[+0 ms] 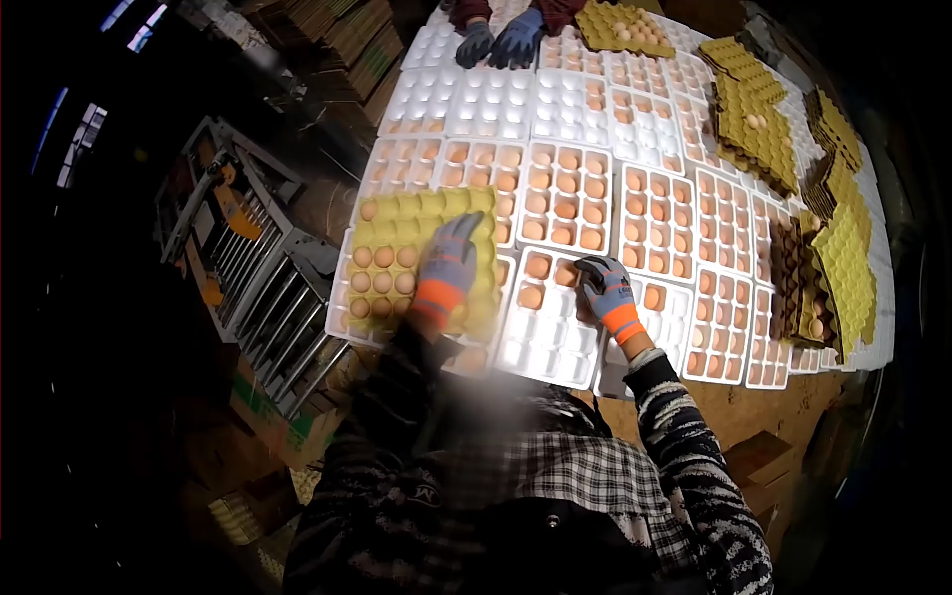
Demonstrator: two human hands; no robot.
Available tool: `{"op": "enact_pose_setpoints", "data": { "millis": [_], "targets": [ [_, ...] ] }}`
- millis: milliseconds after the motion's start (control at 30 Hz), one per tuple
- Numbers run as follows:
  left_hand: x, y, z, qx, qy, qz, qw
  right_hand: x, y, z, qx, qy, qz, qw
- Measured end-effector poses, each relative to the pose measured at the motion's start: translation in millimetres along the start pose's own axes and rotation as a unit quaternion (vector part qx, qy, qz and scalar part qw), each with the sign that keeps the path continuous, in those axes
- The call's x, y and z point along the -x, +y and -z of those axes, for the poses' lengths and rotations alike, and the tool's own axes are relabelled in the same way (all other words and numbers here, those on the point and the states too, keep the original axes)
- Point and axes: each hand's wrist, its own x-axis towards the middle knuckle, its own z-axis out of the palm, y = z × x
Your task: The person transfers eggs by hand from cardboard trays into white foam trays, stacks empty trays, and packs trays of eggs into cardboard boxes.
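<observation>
Left hand [451, 260]: gloved, fingers half-bent over yellow tray [428, 201] at its 3 o'clock side, hold unclear | right hand [607, 288]: gloved, fingers curled at part-filled white tray [540, 354], 1 o'clock corner, beside egg [566, 275], hold unclear | eggs [383, 282]: yellow tray's 9 o'clock side | co-worker's hands [517, 42]: 12 o'clock, far trays [493, 102]

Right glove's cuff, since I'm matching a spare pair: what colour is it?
The cuff is bright orange, seen best in the head view.
</observation>
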Motion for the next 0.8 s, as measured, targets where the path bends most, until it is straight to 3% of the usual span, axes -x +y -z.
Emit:
{"op": "enact_pose_setpoints", "data": {
  "millis": [33, 133, 167, 233, 267, 333, 400, 500, 533, 633, 700, 733, 800],
  "targets": [
    [-9.0, -26.3, 25.3, -0.027, 0.042, 0.014, 0.999, -1.1, 5.0, -4.9, 0.041, 0.001, 0.025, 0.999],
    [-24.9, -141.5, 64.5, -0.146, 0.022, 0.102, 0.984, -21.1, -47.5, -7.6, -0.029, 0.020, 0.068, 0.997],
    [-28.6, -164.5, 76.1, -0.162, 0.015, 0.106, 0.981, -27.6, -70.5, -18.3, -0.101, -0.024, 0.029, 0.994],
    [-35.6, -219.5, 81.8, -0.138, -0.052, 0.113, 0.983, -56.5, -119.4, -41.3, -0.095, -0.083, 0.132, 0.983],
    [-39.4, -236.3, 82.0, -0.126, -0.084, 0.115, 0.982, -69.1, -138.6, -61.6, -0.082, -0.119, 0.135, 0.980],
    [-47.1, -238.5, 88.2, -0.142, -0.125, 0.082, 0.979, -93.7, -164.8, -100.3, -0.012, -0.183, 0.177, 0.967],
    [-49.9, -237.6, 97.2, -0.167, -0.134, 0.054, 0.975, -113.8, -180.3, -132.6, 0.064, -0.278, 0.159, 0.945],
    [-36.4, -240.1, 106.3, -0.001, -0.044, 0.020, 0.999, -129.7, -178.7, -153.6, 0.091, -0.326, 0.136, 0.931],
    [-22.9, -239.0, 102.8, 0.208, 0.039, 0.131, 0.969, -133.7, -175.3, -155.3, 0.090, -0.331, 0.129, 0.930],
    [12.5, -236.0, 130.0, 0.086, -0.039, 0.078, 0.992, -143.4, -148.9, -137.3, -0.194, -0.339, -0.021, 0.920],
    [29.8, -232.3, 151.2, 0.004, -0.089, 0.043, 0.995, -151.4, -146.4, -118.6, -0.399, -0.315, -0.148, 0.849],
    [38.8, -233.0, 154.6, -0.037, -0.117, 0.027, 0.992, -153.8, -156.2, -118.4, -0.422, -0.315, -0.139, 0.839],
    [44.9, -231.8, 140.7, 0.019, -0.168, 0.118, 0.978, -159.2, -185.7, -113.1, -0.224, -0.377, 0.047, 0.898]
  ]
}}
